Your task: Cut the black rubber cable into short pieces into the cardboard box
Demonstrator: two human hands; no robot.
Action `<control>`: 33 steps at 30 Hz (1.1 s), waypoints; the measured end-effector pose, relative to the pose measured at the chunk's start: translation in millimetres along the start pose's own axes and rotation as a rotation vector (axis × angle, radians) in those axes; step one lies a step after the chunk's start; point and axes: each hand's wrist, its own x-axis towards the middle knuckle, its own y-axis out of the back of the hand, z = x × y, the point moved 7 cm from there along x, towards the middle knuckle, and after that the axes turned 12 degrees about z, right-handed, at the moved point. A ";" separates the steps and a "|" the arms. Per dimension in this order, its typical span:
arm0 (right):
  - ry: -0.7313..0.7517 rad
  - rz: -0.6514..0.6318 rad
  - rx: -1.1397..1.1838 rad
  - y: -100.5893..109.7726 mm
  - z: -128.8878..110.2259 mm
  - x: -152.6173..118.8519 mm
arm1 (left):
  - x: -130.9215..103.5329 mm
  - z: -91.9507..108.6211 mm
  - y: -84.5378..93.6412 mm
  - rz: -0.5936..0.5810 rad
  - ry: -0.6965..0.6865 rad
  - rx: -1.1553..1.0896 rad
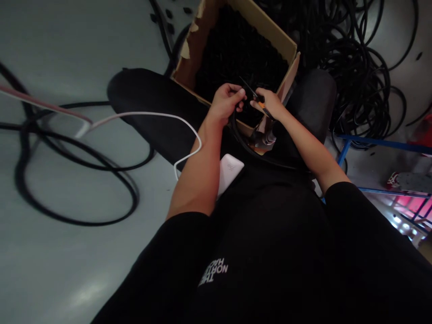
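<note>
My left hand (227,102) is closed on the end of a black hose (239,136), which curves down and to the right across my lap. Just to its right, my right hand (270,102) grips scissors with orange-and-black handles (265,109). Their dark blades point up and left, close to my left fingertips. Both hands are over the near edge of a cardboard box (275,33) filled with small black pieces (239,49). Exactly where the blades lie against the hose is too dark to tell.
A white power bank (231,168) with a white cable (148,113) lies on my lap. Black hose loops (91,222) lie on the floor at left. A large coiled heap (357,81) and a blue metal frame (388,143) are at right.
</note>
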 end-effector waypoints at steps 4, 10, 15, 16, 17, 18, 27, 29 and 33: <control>0.011 -0.031 -0.025 1.6 3.3 -1.6 | -6.5 6.2 -0.7 -0.008 -0.024 -0.010; 0.078 -0.009 -0.086 2.4 13.7 -2.1 | -13.8 11.8 -1.4 -0.079 -0.028 0.048; 0.081 0.002 -0.105 10.4 19.7 -3.0 | -6.4 -3.9 4.2 -0.095 0.022 0.044; 0.075 -0.008 -0.103 10.9 21.3 -3.5 | -4.2 -7.9 5.4 -0.093 0.029 0.033; 0.065 -0.017 -0.099 10.8 23.2 -4.0 | -2.0 -11.6 6.4 -0.089 0.033 0.016; 0.053 -0.027 -0.094 10.0 25.6 -4.3 | 0.2 -14.7 7.3 -0.085 0.034 -0.006; 0.066 -0.203 0.035 -14.8 36.3 -2.8 | 7.3 -23.8 9.7 -0.036 0.190 -0.204; 0.048 -0.216 0.029 -14.7 33.7 -4.0 | 5.4 -22.1 8.9 -0.020 0.211 -0.209; 0.017 -0.152 0.036 -2.3 18.3 -8.1 | -1.5 -10.7 3.6 -0.026 0.156 -0.133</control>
